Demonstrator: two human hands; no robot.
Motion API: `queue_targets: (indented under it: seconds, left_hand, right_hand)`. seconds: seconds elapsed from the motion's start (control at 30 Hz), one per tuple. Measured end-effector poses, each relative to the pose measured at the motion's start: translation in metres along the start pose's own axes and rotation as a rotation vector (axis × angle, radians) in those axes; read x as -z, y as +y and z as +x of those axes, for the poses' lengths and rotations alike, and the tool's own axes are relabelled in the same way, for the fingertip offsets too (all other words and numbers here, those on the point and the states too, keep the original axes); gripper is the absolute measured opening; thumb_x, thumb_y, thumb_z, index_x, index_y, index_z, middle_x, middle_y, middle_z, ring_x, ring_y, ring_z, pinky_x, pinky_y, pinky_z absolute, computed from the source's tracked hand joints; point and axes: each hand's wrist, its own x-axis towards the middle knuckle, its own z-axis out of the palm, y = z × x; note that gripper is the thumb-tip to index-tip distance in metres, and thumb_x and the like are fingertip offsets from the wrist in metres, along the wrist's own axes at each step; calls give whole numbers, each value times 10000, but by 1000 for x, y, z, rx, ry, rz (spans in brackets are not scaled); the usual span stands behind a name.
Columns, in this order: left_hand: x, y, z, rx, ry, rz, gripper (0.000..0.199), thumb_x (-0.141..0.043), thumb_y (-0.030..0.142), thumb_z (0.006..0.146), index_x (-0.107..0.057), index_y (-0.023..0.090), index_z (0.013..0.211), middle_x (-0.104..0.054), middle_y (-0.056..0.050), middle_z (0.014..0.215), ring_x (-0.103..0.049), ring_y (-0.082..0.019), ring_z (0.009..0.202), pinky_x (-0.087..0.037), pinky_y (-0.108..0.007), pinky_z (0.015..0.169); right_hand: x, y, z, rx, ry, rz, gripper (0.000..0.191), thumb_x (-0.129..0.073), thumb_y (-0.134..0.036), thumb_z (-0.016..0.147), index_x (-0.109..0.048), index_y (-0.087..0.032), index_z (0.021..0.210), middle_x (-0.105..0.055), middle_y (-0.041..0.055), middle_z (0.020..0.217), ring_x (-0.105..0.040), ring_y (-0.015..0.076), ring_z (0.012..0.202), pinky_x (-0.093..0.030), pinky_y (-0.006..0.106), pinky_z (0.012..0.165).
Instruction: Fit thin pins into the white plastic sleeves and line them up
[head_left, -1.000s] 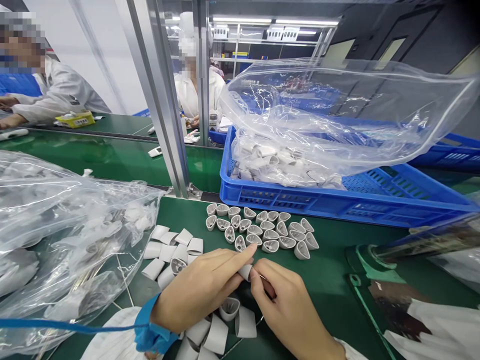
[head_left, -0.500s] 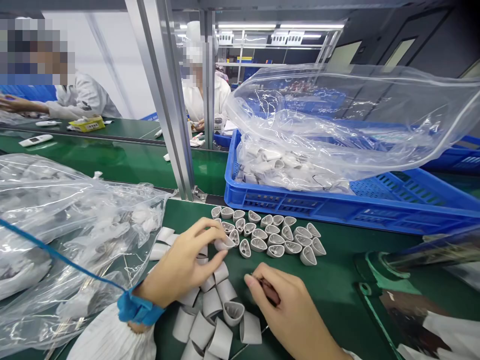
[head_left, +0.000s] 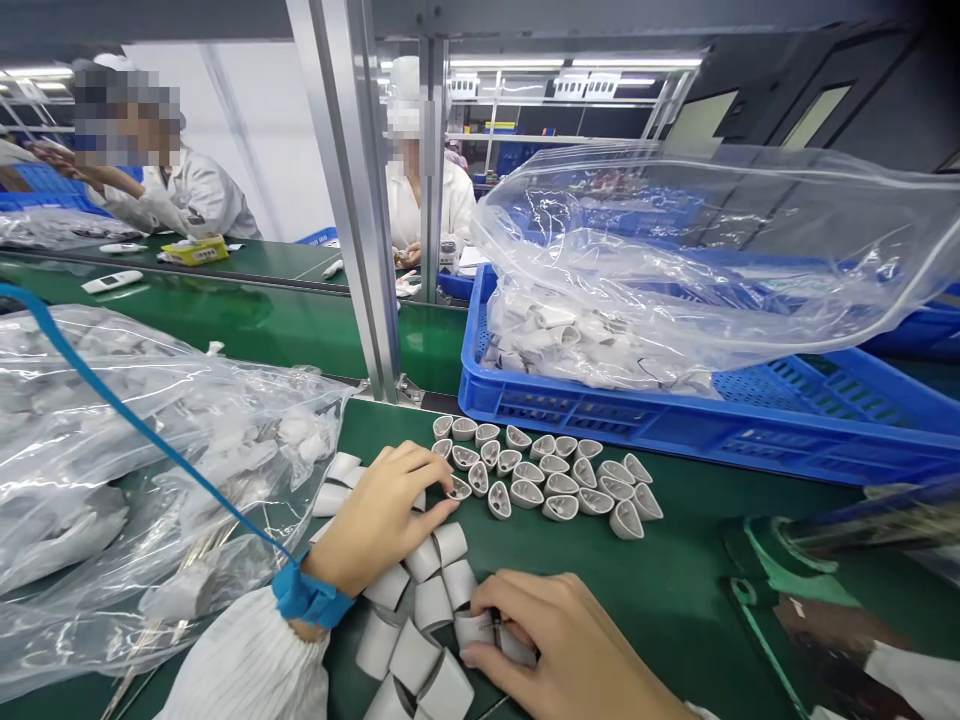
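Right-hand grip (head_left: 562,640) on white plastic shell (head_left: 474,630), yellow box label (head_left: 196,251) unreadable

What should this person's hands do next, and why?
Probably the right hand should lift the white curved shell under its fingers and set it beside the cup-shaped pieces grouped on the green belt: the left hand rests at that group's edge, and loose shells lie around the right hand.

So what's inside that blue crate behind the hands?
The blue plastic crate holds a clear plastic bag full of white parts. The bag and parts cover the crate's floor, so it cannot be seen.
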Motion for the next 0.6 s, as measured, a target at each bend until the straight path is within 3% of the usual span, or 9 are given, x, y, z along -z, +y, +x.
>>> queue_targets:
  seconds: [0.1, 0.23, 0.37, 0.47, 0.6]
  left_hand:
    - [0, -1, 0, 7, 21, -16, 66, -694, 181, 882, -637, 199, 912, -682, -31, 1076, -585, -247, 1004, -458, -422, 852]
    - [8, 7, -2, -46, 121, -101, 74, -682, 225, 888, -650, 204, 952, -663, -52, 1145, -576, -246, 1044, -459, -430, 908]
    - [15, 26, -5, -231, -8, -337, 319, -654, 154, 831, -619, 206, 1144, -683, -46, 1166, -605, -214, 1089, -462, -370, 993]
    - [10, 39, -6, -258, -52, -428, 514, -651, 102, 751, -572, 179, 1253, -692, -55, 1170, -631, -210, 1084, -480, -333, 995]
    - [-3, 45, -6, -152, -76, -446, 320, -651, 156, 885, -605, 219, 1196, -723, -13, 1117, -673, -173, 1024, -514, -278, 924]
  right_hand:
    - [-3, 3, 1, 32, 13, -15, 109, -697, -227, 898, -592, -236, 869, -551, -81, 688, -493, 104, 560, -321, 242, 605]
    - [-5, 7, 1, 161, 204, 7, 190, -583, -287, 991, -565, -213, 816, -513, -77, 627, -486, 86, 513, -317, 235, 560]
    - [-2, 8, 1, 256, 503, -17, 363, -416, -399, 1068, -583, -212, 805, -483, -59, 599, -469, 80, 478, -308, 225, 497]
    - [2, 6, 1, 231, 613, -10, 366, -439, -399, 1059, -583, -211, 780, -481, -52, 601, -476, 77, 486, -321, 203, 469]
    - [1, 6, -1, 198, 612, 82, 221, -487, -364, 1038, -592, -222, 905, -519, -44, 655, -515, 88, 519, -379, 176, 472]
